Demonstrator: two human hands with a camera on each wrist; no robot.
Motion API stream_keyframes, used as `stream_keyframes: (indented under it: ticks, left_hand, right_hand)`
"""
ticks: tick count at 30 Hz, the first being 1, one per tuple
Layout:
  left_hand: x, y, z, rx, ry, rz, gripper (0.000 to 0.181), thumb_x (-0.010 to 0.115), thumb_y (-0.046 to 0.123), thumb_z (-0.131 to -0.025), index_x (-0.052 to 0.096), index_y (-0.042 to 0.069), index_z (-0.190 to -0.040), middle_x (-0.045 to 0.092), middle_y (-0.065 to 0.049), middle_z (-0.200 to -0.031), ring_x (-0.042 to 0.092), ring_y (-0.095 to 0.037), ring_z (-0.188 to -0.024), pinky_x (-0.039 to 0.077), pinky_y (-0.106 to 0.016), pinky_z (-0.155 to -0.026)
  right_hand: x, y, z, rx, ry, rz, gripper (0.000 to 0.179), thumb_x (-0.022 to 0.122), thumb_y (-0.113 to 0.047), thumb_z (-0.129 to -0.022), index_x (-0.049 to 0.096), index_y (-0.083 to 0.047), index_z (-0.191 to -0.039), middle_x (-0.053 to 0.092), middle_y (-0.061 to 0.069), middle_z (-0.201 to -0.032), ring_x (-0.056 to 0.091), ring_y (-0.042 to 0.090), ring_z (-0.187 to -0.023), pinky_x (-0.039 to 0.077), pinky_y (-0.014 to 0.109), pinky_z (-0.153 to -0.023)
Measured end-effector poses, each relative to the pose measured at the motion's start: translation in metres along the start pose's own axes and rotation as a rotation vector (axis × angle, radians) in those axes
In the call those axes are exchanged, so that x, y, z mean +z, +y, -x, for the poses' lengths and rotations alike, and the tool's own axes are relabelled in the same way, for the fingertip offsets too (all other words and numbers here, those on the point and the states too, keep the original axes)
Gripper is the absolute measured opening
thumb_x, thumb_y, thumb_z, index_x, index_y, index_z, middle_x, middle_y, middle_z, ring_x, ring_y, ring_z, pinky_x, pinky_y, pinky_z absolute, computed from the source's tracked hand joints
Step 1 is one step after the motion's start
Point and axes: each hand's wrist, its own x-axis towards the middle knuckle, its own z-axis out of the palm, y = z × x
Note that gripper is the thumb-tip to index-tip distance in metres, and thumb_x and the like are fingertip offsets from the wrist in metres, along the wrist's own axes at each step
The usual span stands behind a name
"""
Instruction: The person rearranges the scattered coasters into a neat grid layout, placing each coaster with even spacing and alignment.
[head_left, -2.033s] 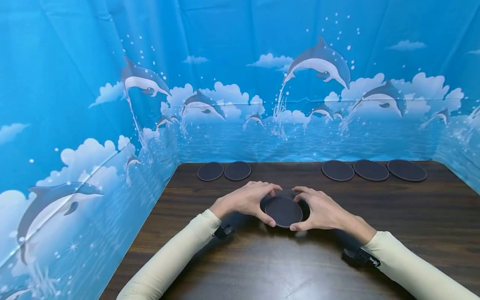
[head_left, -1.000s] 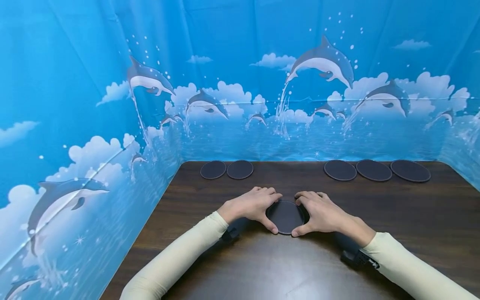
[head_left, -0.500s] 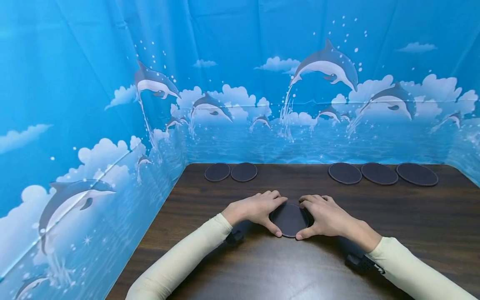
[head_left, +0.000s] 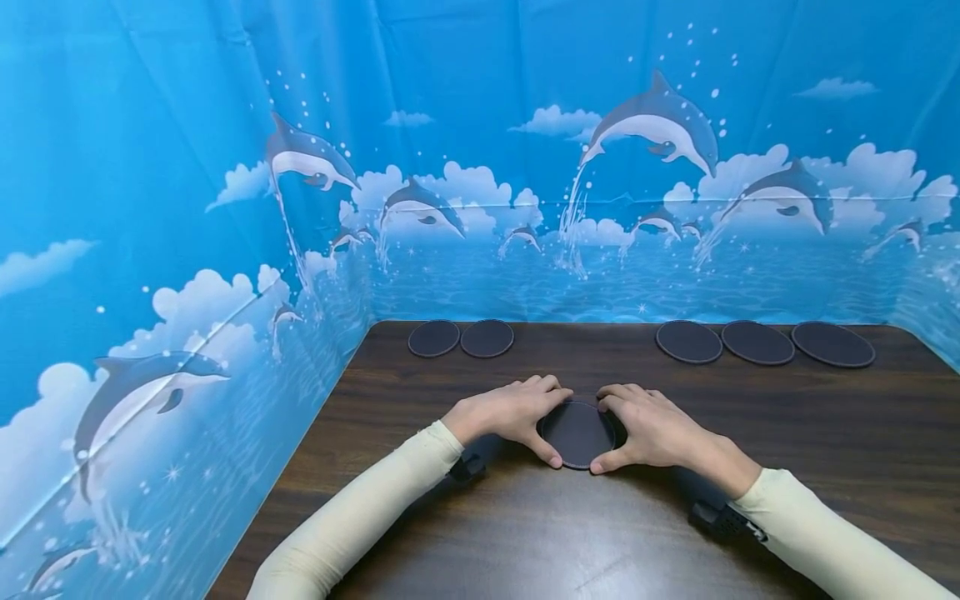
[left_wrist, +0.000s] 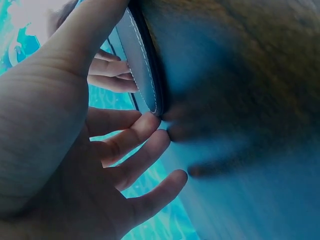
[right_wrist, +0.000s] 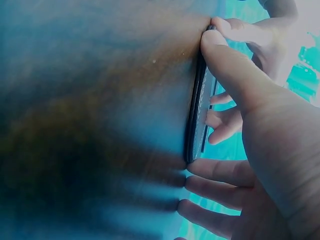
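A round dark coaster (head_left: pixel 578 435) with pale edge stitching lies flat on the wooden table between both hands. My left hand (head_left: pixel 517 417) grips its left side, thumb at the near edge and fingers at the far edge. Opposite it, my right hand (head_left: pixel 656 429) holds the right side in the same way. In the left wrist view, fingertips touch the rim of the coaster (left_wrist: pixel 142 62), and the other fingers reach the tabletop. The coaster's edge (right_wrist: pixel 196 110) looks layered in the right wrist view; I cannot tell whether several are stacked.
Two similar coasters (head_left: pixel 487 338) lie side by side at the back left of the table (head_left: pixel 510 533). Three more coasters (head_left: pixel 757 342) form a row at the back right. A blue dolphin-print curtain (head_left: pixel 465 275) stands behind the table and along its left side.
The coaster, slightly raised and tilted two seconds ago, now lies flat. Both hands have come down with it and closed in around its rim. Over the last half second they hardly move.
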Motion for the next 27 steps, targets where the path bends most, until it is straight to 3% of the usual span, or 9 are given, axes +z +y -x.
stream_keyframes:
  ticks: [14, 20, 27]
  left_hand:
    - [-0.011, -0.009, 0.003, 0.001, 0.01, 0.038, 0.106, 0.072, 0.072, -0.081, 0.036, 0.01, -0.158, 0.049, -0.002, -0.135, 0.05, -0.014, -0.118, 0.044, -0.038, -0.099]
    - [-0.011, -0.015, 0.005, -0.004, 0.018, 0.064, 0.104, 0.069, 0.072, -0.083, 0.032, 0.013, -0.161, 0.044, -0.004, -0.148, 0.046, -0.018, -0.131, 0.039, -0.043, -0.107]
    - [-0.009, -0.035, 0.007, -0.077, 0.038, 0.034, 0.105, 0.067, 0.073, -0.084, 0.027, 0.016, -0.162, 0.039, -0.004, -0.156, 0.04, -0.02, -0.139, 0.036, -0.048, -0.11]
  right_hand:
    - [-0.009, 0.014, -0.005, -0.006, 0.005, -0.065, 0.088, 0.075, -0.076, -0.072, 0.07, -0.008, -0.126, 0.056, 0.015, -0.138, 0.054, 0.039, -0.123, 0.048, 0.06, -0.089]
    - [-0.011, 0.02, -0.005, 0.003, 0.011, -0.064, 0.085, 0.074, -0.076, -0.074, 0.07, -0.009, -0.126, 0.057, 0.016, -0.137, 0.056, 0.039, -0.122, 0.049, 0.06, -0.089]
    - [-0.016, 0.024, -0.007, 0.021, 0.023, -0.093, 0.08, 0.074, -0.073, -0.076, 0.069, -0.01, -0.125, 0.056, 0.015, -0.137, 0.056, 0.039, -0.122, 0.05, 0.06, -0.088]
